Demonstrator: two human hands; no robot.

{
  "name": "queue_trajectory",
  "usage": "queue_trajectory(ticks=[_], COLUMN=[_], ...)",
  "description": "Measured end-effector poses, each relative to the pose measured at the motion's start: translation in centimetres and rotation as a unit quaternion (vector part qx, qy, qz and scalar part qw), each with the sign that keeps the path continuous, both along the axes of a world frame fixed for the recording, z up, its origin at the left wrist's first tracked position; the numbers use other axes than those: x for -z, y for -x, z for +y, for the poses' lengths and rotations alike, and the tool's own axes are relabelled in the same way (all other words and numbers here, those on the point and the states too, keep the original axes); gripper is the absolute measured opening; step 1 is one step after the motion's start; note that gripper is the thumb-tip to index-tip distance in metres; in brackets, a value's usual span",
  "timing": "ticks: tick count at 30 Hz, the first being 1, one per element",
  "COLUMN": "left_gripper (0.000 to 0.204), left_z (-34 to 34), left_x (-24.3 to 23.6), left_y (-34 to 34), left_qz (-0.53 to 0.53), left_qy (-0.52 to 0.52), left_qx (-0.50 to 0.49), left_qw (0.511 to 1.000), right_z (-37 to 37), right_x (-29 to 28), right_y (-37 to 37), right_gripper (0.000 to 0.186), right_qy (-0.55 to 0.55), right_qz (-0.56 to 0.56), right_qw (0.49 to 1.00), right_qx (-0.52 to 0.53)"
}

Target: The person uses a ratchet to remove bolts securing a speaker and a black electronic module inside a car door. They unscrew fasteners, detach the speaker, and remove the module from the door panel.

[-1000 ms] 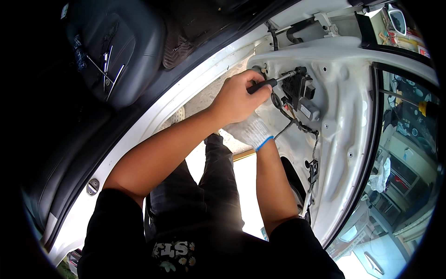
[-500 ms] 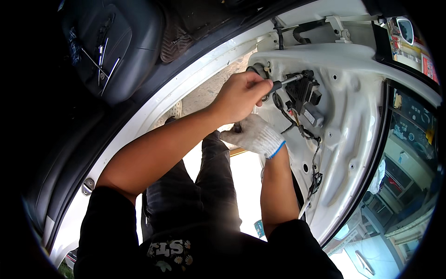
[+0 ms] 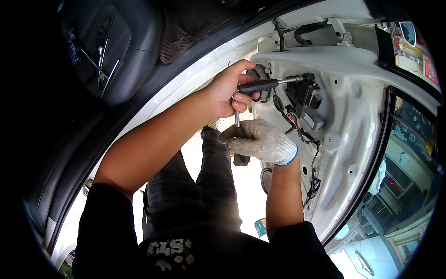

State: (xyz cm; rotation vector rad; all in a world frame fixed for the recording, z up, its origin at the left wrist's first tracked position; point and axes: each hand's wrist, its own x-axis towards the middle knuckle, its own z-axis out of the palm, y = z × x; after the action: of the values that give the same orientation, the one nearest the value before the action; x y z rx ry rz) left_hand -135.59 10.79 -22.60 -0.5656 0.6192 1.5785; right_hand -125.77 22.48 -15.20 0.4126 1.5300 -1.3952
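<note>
My bare left hand [image 3: 225,93] is wrapped around a black-handled driver [image 3: 258,86], whose metal shaft reaches to the black mechanism [image 3: 299,93] with a silver motor [image 3: 312,118] on the white door's inner panel [image 3: 353,111]. A second metal tool [image 3: 237,116] runs upright below the driver, its upper end partly hidden at my left fingers. My gloved right hand [image 3: 258,142] is closed around that tool's dark lower handle. Black wiring [image 3: 306,137] hangs along the panel beside my right hand.
At upper left, a black car seat [image 3: 139,51] holds several metal tools [image 3: 104,65] and a blue checked cloth [image 3: 73,44]. The white door sill [image 3: 134,118] curves past my left forearm. The door's window frame [image 3: 385,102] borders the right side; my legs [image 3: 211,176] are below.
My left hand has tilted and shifted slightly left on the driver, exposing more handle. My gloved right hand has come out from under my left arm with the second tool's shaft now visible.
</note>
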Motion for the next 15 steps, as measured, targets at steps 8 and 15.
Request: queue_trajectory(ticks=[8,15], left_gripper=[0.038,0.034], left_z=[1.0,1.1], left_x=[-0.1,-1.2], left_y=[-3.9,-2.9], left_qz=[0.786,0.528], left_qy=[0.131,0.158], left_qx=[0.05,0.052], left_qw=[0.602,0.833], right_z=[-0.4,1.3], right_x=[13.1,1.8], right_y=[-0.8,0.8], right_gripper=[0.034,0.027], right_qy=[-0.12,0.102], right_qz=[0.248,-0.048], right_qw=[0.961,0.992], right_qx=[0.014,-0.058])
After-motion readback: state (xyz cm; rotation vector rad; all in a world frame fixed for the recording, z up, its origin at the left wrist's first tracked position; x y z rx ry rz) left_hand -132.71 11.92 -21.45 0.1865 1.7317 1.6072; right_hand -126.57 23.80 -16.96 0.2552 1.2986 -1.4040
